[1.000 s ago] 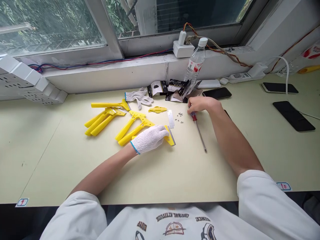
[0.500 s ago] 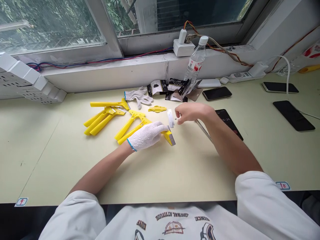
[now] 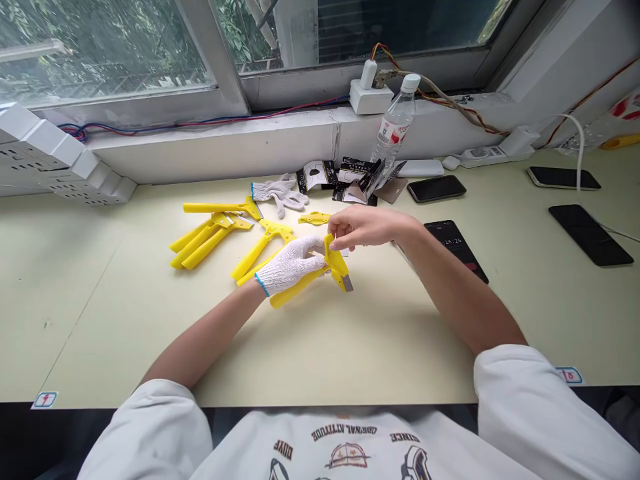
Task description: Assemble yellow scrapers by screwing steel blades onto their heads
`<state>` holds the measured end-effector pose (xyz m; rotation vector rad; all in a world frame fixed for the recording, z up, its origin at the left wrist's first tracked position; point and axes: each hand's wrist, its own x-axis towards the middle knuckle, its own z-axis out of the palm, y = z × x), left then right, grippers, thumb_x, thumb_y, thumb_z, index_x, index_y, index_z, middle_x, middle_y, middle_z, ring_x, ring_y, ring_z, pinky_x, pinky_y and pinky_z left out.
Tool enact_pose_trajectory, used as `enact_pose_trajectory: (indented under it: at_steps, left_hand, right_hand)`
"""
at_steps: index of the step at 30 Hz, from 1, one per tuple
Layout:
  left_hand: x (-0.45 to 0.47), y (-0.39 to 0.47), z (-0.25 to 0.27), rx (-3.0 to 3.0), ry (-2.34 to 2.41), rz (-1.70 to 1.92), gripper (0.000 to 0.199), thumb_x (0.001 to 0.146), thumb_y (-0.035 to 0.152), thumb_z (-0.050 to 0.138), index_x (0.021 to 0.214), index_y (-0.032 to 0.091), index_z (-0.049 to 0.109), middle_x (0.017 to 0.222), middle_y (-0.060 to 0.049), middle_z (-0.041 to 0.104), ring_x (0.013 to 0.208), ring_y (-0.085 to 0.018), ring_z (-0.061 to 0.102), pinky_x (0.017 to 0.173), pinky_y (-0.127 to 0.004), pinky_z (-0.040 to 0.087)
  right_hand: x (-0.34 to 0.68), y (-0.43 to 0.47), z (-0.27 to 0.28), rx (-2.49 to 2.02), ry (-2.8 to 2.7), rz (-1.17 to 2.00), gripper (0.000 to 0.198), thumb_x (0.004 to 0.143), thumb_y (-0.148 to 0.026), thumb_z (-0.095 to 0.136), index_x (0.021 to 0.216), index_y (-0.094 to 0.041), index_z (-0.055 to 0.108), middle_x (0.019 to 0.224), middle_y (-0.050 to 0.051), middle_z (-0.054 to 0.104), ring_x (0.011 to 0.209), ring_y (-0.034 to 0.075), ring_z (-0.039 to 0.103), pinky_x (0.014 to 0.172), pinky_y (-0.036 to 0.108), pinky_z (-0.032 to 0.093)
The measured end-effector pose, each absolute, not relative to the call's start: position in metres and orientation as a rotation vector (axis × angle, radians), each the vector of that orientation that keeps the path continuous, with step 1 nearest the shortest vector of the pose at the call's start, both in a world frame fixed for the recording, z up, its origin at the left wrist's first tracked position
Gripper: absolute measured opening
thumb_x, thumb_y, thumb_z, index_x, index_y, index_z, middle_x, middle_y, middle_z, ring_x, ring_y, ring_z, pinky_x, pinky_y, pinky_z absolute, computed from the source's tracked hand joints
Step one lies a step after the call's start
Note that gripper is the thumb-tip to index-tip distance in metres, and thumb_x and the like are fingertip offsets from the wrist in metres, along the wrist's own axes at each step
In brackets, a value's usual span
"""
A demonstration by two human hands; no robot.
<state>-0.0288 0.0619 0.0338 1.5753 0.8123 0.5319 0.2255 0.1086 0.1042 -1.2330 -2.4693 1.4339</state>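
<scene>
In the head view, a yellow scraper (image 3: 300, 288) is gripped by the gloved left hand (image 3: 290, 263) over the table (image 3: 375, 347). At its head, the bare right hand (image 3: 373, 225) is held with fingers narrowed; whether anything is pinched there cannot be told. Other scrapers (image 3: 203, 248) are laid farther left.

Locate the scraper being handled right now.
In the head view, the yellow scraper is near the middle, in the gloved left hand, with the bare right hand at its wide end. More yellow scrapers lie to its left.
</scene>
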Motion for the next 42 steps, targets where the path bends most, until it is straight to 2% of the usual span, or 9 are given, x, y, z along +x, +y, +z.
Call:
enact_pose_trajectory:
  at_steps: [6, 10, 13, 18, 23, 28, 32, 34, 42]
  left_hand:
    - [-0.026, 0.058, 0.04, 1.513, 0.799, 0.521, 0.034, 0.097, 0.042, 0.076, 0.12, 0.017, 0.08, 0.121, -0.013, 0.081, 0.107, -0.028, 0.079, 0.091, -0.04, 0.067]
    - [-0.024, 0.058, 0.044, 1.518, 0.803, 0.536, 0.033, 0.099, 0.04, 0.07, 0.121, 0.017, 0.08, 0.125, -0.012, 0.081, 0.111, -0.027, 0.079, 0.095, -0.038, 0.067]
    - [-0.021, 0.056, 0.044, 1.556, 0.811, 0.583, 0.031, 0.097, 0.034, 0.07, 0.122, 0.017, 0.078, 0.123, -0.011, 0.082, 0.107, -0.024, 0.08, 0.091, -0.035, 0.067]
    - [-0.017, 0.052, 0.044, 1.608, 0.9, 0.683, 0.029, 0.096, 0.029, 0.07, 0.121, 0.016, 0.074, 0.121, -0.01, 0.082, 0.094, -0.02, 0.081, 0.087, -0.036, 0.069]
    - [-0.018, 0.053, 0.044, 1.676, 0.984, 0.698, 0.029, 0.094, 0.029, 0.073, 0.121, 0.017, 0.074, 0.118, -0.01, 0.083, 0.092, -0.022, 0.082, 0.085, -0.037, 0.069]
    - [-0.02, 0.054, 0.049, 1.654, 1.001, 0.705, 0.041, 0.095, 0.03, 0.074, 0.133, 0.017, 0.069, 0.11, -0.008, 0.085, 0.091, -0.022, 0.083, 0.082, -0.034, 0.068]
    - [-0.022, 0.054, 0.054, 1.573, 0.934, 0.696, 0.049, 0.096, 0.032, 0.073, 0.142, 0.016, 0.065, 0.103, -0.009, 0.085, 0.087, -0.021, 0.083, 0.08, -0.032, 0.067]
    - [-0.022, 0.054, 0.055, 1.555, 0.929, 0.697, 0.053, 0.096, 0.034, 0.073, 0.145, 0.016, 0.064, 0.102, -0.008, 0.085, 0.086, -0.021, 0.082, 0.08, -0.033, 0.066]
    - [-0.023, 0.055, 0.055, 1.497, 0.874, 0.685, 0.057, 0.095, 0.041, 0.078, 0.145, 0.016, 0.064, 0.107, -0.01, 0.084, 0.088, -0.022, 0.082, 0.081, -0.034, 0.066]
  right_hand:
    - [0.213, 0.107, 0.093, -1.219, -2.454, 1.356, 0.021, 0.093, -0.036, 0.079, 0.099, -0.022, 0.065, 0.082, 0.001, 0.079, 0.071, 0.018, 0.077, 0.054, 0.026, 0.045]
    - [0.213, 0.111, 0.082, -1.248, -2.365, 1.385, 0.021, 0.095, -0.035, 0.079, 0.105, -0.022, 0.067, 0.084, 0.002, 0.079, 0.068, 0.017, 0.075, 0.053, 0.025, 0.047]
    - [0.214, 0.113, 0.075, -1.21, -2.202, 1.535, 0.025, 0.092, -0.036, 0.083, 0.105, -0.021, 0.067, 0.09, 0.003, 0.08, 0.076, 0.019, 0.076, 0.058, 0.025, 0.055]
    - [0.213, 0.114, 0.072, -1.129, -1.895, 1.799, 0.035, 0.083, -0.028, 0.088, 0.112, -0.022, 0.07, 0.089, 0.003, 0.08, 0.082, 0.02, 0.077, 0.067, 0.027, 0.062]
    - [0.209, 0.115, 0.07, -1.264, -1.805, 1.744, 0.037, 0.072, -0.023, 0.094, 0.104, -0.022, 0.076, 0.085, 0.002, 0.08, 0.079, 0.02, 0.075, 0.067, 0.028, 0.06]
    - [0.208, 0.119, 0.062, -1.203, -1.701, 1.796, 0.025, 0.073, -0.02, 0.091, 0.095, -0.022, 0.079, 0.087, 0.0, 0.078, 0.073, 0.013, 0.066, 0.062, 0.023, 0.053]
    - [0.212, 0.127, 0.051, -1.029, -1.418, 2.065, 0.023, 0.081, -0.028, 0.091, 0.099, -0.018, 0.08, 0.087, 0.003, 0.076, 0.074, 0.013, 0.067, 0.07, 0.024, 0.06]
    - [0.214, 0.13, 0.046, -0.973, -1.289, 2.15, 0.022, 0.084, -0.026, 0.087, 0.102, -0.017, 0.079, 0.09, 0.005, 0.077, 0.076, 0.015, 0.07, 0.074, 0.026, 0.063]
    - [0.217, 0.132, 0.034, -0.842, -1.282, 2.25, 0.043, 0.077, -0.022, 0.099, 0.112, -0.018, 0.074, 0.095, 0.002, 0.08, 0.082, 0.016, 0.076, 0.076, 0.026, 0.065]
